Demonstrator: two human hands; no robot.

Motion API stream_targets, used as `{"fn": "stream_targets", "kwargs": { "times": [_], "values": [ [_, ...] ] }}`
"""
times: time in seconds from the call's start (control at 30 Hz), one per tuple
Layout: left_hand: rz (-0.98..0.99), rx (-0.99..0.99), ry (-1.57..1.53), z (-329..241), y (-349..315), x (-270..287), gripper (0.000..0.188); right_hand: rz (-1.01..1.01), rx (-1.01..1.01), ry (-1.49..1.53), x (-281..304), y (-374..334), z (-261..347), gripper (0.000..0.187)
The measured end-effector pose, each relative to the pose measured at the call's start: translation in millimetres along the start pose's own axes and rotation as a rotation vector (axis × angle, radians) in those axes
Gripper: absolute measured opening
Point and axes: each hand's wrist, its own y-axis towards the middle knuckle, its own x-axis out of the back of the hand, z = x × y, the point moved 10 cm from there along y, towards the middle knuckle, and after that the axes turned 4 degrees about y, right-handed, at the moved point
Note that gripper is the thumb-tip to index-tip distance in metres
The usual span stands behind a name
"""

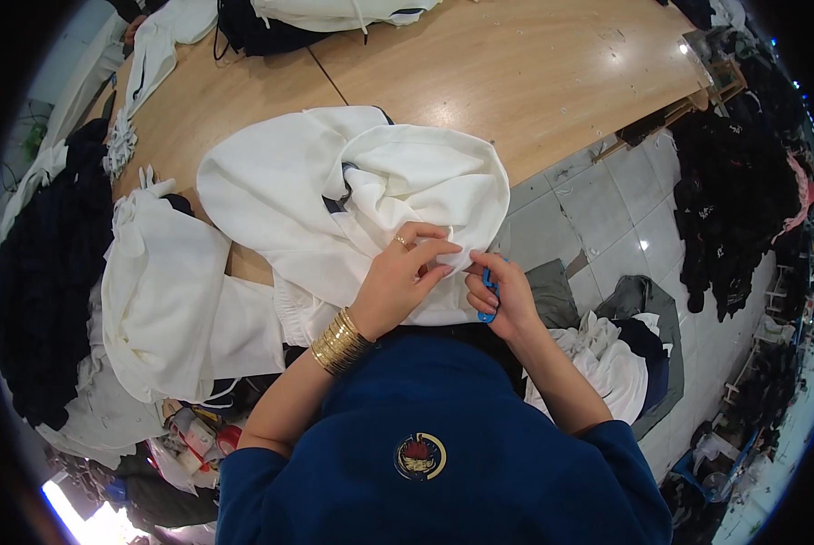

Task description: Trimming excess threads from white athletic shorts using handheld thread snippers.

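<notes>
A white garment [280,182] lies bunched on the wooden table in front of me, its round opening turned toward my hands. Dark navy trim shows inside the folds. My left hand [405,277], with gold bangles at the wrist, has its fingers curled around the cloth near the opening's lower edge; exactly what lies between thumb and forefinger is hard to see. Blue-handled thread snips [490,289] sit in my closed right hand [508,298]. Its thumb and forefinger are at the garment's right edge, close to my left fingertips. The snips' blades are hidden.
More white garments [162,300] are heaped at the left, beside a dark clothing pile [48,272]. Others lie along the table's far edge [334,14]. Right of the table [597,73], clothes [597,359] rest low near the tiled floor [597,213]. Someone's hand [134,29] shows far left.
</notes>
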Motion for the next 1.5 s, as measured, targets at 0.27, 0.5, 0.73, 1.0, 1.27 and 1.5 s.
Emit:
{"fn": "stream_targets", "kwargs": {
  "times": [0.27, 0.5, 0.73, 1.0, 1.27, 1.5],
  "values": [
    [-0.093, 0.189, -0.208, 11, 3, 14, 0.014, 0.072, -0.048, -0.005, -5, 0, 4, 0.018],
    [0.310, -0.377, 0.154, -72, -8, -37, 0.005, -0.197, 0.167, -0.538, 21, 11, 59, 0.017],
    [-0.511, -0.127, 0.494, -46, 47, 119, 0.025, -0.346, 0.846, -1.035, -15, -13, 159, 0.029],
    [-0.297, 0.232, -0.286, 45, 64, 149, 0.017, -0.108, 0.783, -1.166, -33, 51, 154, 0.028],
    [-0.479, 0.177, -0.527, 22, 8, 219, 0.016, 0.270, 0.434, -0.573, -115, -10, 140, 0.016],
    [-0.548, 0.128, -0.258, 5, -13, 235, 0.011, 0.121, 0.585, -0.562, -132, -15, 162, 0.013]
  ]
}}
